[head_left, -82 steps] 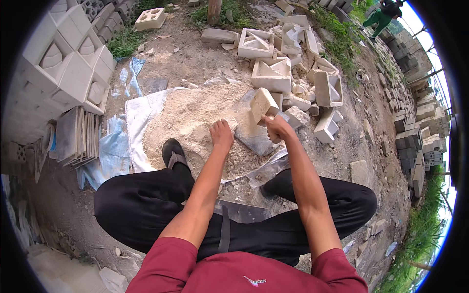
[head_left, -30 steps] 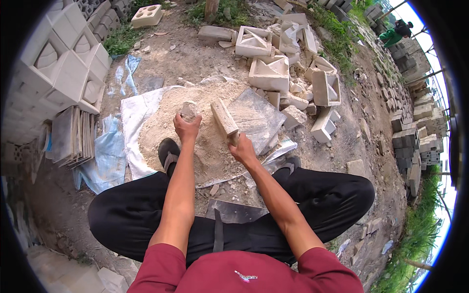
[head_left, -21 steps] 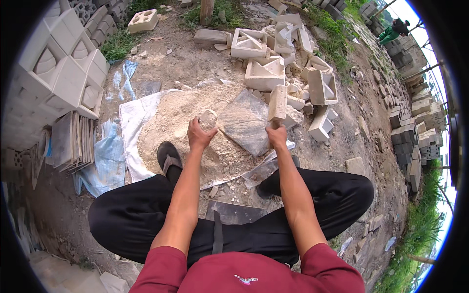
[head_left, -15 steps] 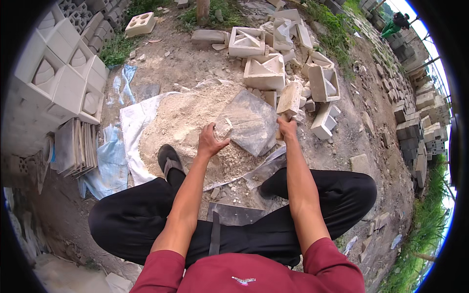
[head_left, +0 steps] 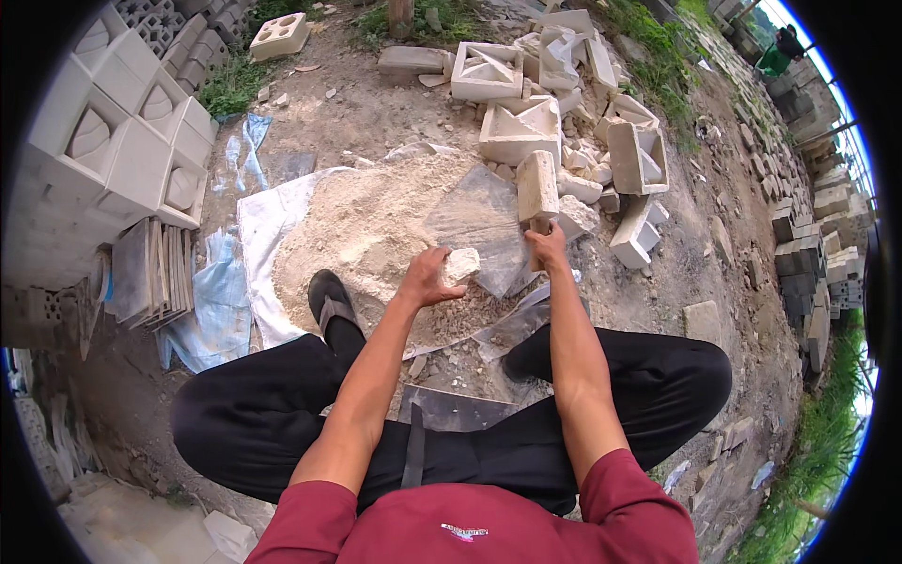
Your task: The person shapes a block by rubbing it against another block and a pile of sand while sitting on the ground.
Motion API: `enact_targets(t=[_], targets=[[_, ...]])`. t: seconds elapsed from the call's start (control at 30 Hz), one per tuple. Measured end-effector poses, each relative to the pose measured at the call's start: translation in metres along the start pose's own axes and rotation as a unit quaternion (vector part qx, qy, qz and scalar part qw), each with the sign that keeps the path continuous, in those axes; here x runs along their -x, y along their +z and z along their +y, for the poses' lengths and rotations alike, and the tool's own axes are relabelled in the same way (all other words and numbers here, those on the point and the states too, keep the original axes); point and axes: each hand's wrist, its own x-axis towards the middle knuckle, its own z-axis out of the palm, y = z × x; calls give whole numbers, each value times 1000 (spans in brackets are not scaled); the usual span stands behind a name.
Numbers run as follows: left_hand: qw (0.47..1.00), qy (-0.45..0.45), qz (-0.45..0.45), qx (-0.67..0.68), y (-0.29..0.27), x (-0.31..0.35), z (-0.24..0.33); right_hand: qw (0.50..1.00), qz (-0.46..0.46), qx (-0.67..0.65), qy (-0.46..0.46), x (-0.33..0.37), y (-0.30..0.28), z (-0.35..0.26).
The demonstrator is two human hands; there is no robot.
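two hands are busy. our left hand (head_left: 427, 277) wraps tight around a small pale chunk (head_left: 461, 265) over the sand pile (head_left: 376, 235). our right hand (head_left: 547, 246) squeezes the bottom of a long block (head_left: 537, 186), standing up at one o'clock. we think the block could slip and hit our left fingers, because it looks heavy on top.

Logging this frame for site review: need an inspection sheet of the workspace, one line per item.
Surface: bare dirt ground, plastic sheet under a sand pile.
Job's things: pale chunk in left hand; upright block piece in right hand.
Clutter: broken hollow blocks, flat tiles on edge.
Hands: both shut on their pieces.
Cables: nothing seen.
Surroundings: stacked patterned blocks left, grass right.
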Motion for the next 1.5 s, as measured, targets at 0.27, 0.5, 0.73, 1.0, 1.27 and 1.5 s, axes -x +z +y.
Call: enact_targets(t=[0.27,0.5,0.73,1.0,1.27,1.5], targets=[[975,-141,171,30,-59,-31,-15,965,68,-249,-38,22,-28,-50],[929,-159,315,116,-116,-28,-48,987,10,17,-157,60,-19,-135],[896,-226,348,156,-124,-17,-69,900,17,276,-338,86,-1,-214],[880,-276,328,205,-111,11,-83,871,-32,327,-366,121,41,-289],[904,-256,311,141,-107,22,-92,872,-45,330,-359,118,44,-291],[870,-319,333,175,-108,22,-100,885,-50,314,-339,125,40,-285]])
